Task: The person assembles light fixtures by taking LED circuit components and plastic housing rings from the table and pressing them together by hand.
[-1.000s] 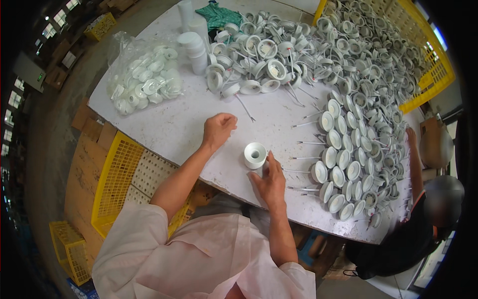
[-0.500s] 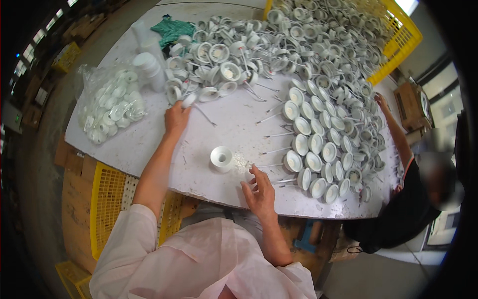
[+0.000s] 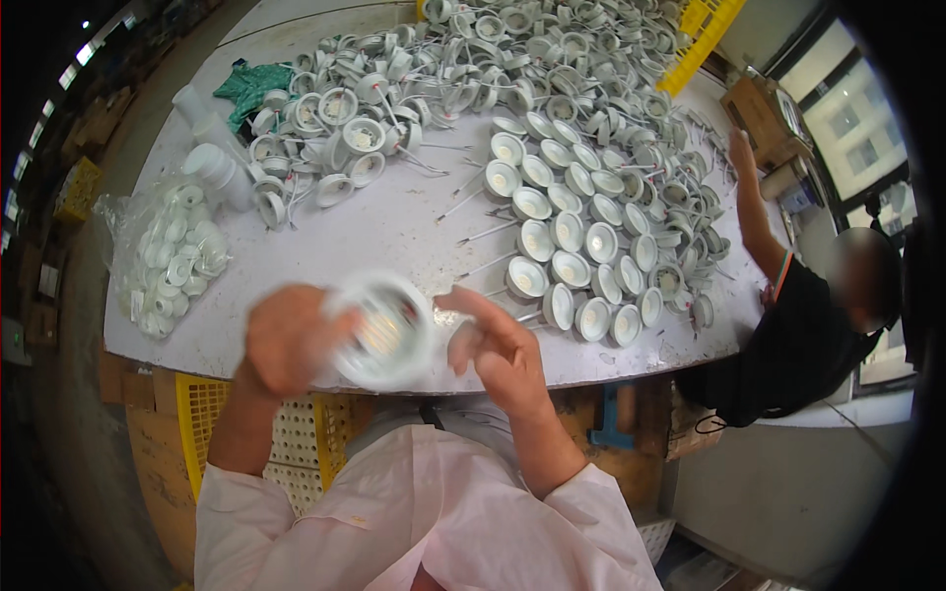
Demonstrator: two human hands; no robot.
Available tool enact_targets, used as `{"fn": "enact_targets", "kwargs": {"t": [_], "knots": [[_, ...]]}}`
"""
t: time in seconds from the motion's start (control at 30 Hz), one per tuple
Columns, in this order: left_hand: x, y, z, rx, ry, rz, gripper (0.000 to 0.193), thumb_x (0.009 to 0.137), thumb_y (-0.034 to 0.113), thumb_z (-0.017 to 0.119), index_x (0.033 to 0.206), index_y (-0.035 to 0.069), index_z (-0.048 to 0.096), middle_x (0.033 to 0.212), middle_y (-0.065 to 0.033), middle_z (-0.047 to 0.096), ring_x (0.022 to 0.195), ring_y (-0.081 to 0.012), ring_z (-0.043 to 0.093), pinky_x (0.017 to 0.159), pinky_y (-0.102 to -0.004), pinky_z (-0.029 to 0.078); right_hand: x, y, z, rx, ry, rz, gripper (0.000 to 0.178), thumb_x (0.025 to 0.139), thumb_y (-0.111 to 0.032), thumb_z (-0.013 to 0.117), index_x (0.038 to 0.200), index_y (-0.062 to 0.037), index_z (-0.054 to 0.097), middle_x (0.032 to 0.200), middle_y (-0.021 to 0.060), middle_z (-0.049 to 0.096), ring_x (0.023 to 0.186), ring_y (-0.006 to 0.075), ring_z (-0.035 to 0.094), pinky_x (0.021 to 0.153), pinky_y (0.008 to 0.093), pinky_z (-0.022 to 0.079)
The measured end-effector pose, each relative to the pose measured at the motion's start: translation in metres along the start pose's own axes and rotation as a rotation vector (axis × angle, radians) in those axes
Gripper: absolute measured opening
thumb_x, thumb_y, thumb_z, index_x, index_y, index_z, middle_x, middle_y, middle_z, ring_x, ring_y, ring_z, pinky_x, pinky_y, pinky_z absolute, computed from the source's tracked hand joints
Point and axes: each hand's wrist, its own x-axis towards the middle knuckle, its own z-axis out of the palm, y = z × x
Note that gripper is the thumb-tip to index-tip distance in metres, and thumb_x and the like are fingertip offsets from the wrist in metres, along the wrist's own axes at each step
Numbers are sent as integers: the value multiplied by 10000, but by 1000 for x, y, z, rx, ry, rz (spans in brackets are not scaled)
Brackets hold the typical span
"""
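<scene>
Raised over the near table edge, my left hand [image 3: 284,340] grips a white round lamp housing [image 3: 409,360] by its side. Motion blurs the housing, whose open face shows a yellowish disc inside. Just right of it, my right hand [image 3: 505,357] holds nothing, fingers apart and curled toward the rim. Small pale bits [image 3: 448,317] lie on the tabletop between them. Right of my right hand, similar lamp housings [image 3: 567,231] stand in tilted rows, their wire leads pointing left.
More housings [image 3: 473,59] are heaped at the back, near a yellow crate [image 3: 702,34]. On the left lie a clear bag of white round parts [image 3: 177,256], stacked white cups [image 3: 219,172] and a green cloth [image 3: 251,91]. A co-worker in black [image 3: 803,325] reaches along the right edge.
My left hand has come back from the heap with a lamp housing, now in front of me. The white flared piece on the table is hidden from view. My right hand stays near the rows.
</scene>
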Motion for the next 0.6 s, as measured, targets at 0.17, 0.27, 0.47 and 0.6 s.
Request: {"fn": "enact_targets", "kwargs": {"t": [0.17,0.27,0.47,0.6], "knots": [[14,44,47,-277,-65,38,261,783,86,664,1033,56,597,926,-164,681,737,-264,672,594,-341,537,-28,-3,-5,-185,79,176,427,902,-95,597,1289,67,520,1199,109,605,1076,145,568,919,290,467],[-5,56,78,-362,-74,-6,428,774,60,666,1186,27,556,1005,-170,670,845,-287,671,720,-328,535,-41,11,-17,-118,183,208,355,919,-87,579,1242,60,564,1112,92,643,1017,129,591,897,275,475],[-15,88,106,-1168,-121,-674,841,757,267,773,1400,-42,327,1202,-201,609,1141,-305,592,1021,-360,416,-47,23,-27,-232,493,138,306,926,-111,590,1186,50,600,1026,61,662,922,94,597,815,244,487],[-20,97,124,-1112,-130,-868,616,759,280,764,1236,-38,541,1097,-181,659,1057,-247,634,926,-342,476,-39,28,-20,-581,540,81,280,920,-109,595,1143,59,611,999,83,666,890,126,597,799,263,479]]}}
